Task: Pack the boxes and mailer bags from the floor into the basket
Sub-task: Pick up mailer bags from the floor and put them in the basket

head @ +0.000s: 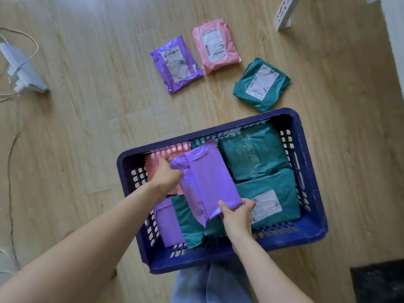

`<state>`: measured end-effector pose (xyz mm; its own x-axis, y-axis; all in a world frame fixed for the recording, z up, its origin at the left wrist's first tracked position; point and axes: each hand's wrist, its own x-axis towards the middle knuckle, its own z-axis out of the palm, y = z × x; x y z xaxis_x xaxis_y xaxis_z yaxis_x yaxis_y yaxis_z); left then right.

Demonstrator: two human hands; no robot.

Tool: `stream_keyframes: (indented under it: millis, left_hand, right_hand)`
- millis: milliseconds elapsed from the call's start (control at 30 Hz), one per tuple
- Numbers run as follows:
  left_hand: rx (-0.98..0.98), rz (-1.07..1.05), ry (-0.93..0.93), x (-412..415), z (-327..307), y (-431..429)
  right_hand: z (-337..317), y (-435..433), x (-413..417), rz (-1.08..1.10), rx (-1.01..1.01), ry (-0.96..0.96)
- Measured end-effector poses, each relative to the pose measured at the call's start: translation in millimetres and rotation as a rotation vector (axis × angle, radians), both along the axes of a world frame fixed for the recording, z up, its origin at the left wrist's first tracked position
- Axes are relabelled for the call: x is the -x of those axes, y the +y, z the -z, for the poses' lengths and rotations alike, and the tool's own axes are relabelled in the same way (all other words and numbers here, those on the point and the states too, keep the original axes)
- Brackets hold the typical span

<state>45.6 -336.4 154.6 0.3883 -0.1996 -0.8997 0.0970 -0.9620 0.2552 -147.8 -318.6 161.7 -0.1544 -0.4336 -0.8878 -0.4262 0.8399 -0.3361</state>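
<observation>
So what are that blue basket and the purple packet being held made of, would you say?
The basket looks like rigid moulded plastic: its dark blue walls are pierced by rows of slots, and its finish is dull and slightly scuffed. The purple packet, held by the left hand and right hand, seems to be thin plastic film: it is glossy, creased and taped.

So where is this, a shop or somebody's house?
Probably a room in a home, though I can't be sure. The floor is wood-look boards, a power strip with a cord lies on it, and a white furniture leg stands nearby. Both hands are packing mailer bags into a blue basket on the floor.
</observation>
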Motion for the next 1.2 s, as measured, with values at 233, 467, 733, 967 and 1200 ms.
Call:
stream_keyframes:
  millis: [233,467,733,967,1200]
  left_hand:
    - [0.013,-0.281,0.238,16.5,37.4,-4.5]
    - [0.144,0.062,-0.040,34.9,55.2,10.0]
    - [0.350,1.108,-0.365,34.3,50.4,44.7]
    - [0.403,1.261,-0.285,49.8,58.6,39.3]
    - [0.506,1.178,-0.465,40.3,64.7,40.9]
  right_hand:
    - [36.4,8.9,-8.7,0.132,0.069,-0.050]
    - [55.4,12.4,-8.1,-0.110,0.143,0.024]
    - [56.6,5.2,1.7,-0.436,0.211,0.082]
    - [69.8,-8.2,17.6,-0.607,0.296,0.180]
    - [56.2,-16.1,-0.2,-0.825,0.597,0.348]
